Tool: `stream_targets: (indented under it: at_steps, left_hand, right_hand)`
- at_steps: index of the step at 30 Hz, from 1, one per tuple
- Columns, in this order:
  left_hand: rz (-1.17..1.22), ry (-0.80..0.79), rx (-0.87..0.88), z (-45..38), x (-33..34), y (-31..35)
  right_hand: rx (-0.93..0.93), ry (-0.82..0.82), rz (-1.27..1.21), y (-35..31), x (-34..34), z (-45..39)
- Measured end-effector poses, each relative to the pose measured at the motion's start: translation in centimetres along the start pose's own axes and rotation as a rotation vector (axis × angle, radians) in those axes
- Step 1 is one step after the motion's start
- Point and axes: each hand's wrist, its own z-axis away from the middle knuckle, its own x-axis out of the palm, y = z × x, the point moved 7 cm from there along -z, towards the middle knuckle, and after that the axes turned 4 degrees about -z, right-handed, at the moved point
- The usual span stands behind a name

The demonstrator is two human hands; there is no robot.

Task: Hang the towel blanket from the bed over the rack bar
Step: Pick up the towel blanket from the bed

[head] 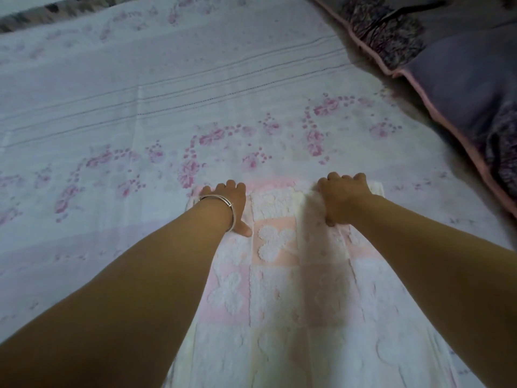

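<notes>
A folded pink and white towel blanket (279, 289) with raised flower shapes lies flat on the bed in front of me. My left hand (229, 203), a silver bangle at the wrist, curls over the blanket's far left corner, thumb on top of the cloth. At the far right corner my right hand (342, 197) grips the far edge, fingers tucked over it and the cloth bunched under the palm. The rack bar is not in view.
The bed is covered by a white sheet (140, 107) with pink flower print. A dark purple quilt (461, 79) with pink piping lies bunched at the upper right.
</notes>
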Motion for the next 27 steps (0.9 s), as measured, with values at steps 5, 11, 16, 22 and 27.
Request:
stream_targets:
  at_steps: [5, 11, 16, 22, 27]
  left_hand:
    - [0.132, -0.064, 0.055, 2.2, 0.7, 1.0]
    - [0.169, -0.100, 0.114, 8.2, 0.2, 0.6]
    - [0.260, -0.117, 0.126, 16.2, -1.5, -2.5]
    - [0.328, -0.099, 0.098, 28.2, -5.4, -8.2]
    - [0.398, -0.091, 0.039, 38.6, -7.7, -14.2]
  right_hand:
    - [0.021, -0.013, -0.021, -1.1, 0.5, 2.5]
    - [-0.084, -0.125, -0.023, -2.5, -1.9, 7.3]
    - [-0.171, -0.217, 0.066, -4.4, -6.5, 13.4]
    - [-0.244, -0.165, 0.160, -8.2, -15.5, 22.6]
    - [-0.324, -0.131, 0.217, -13.5, -22.8, 31.7]
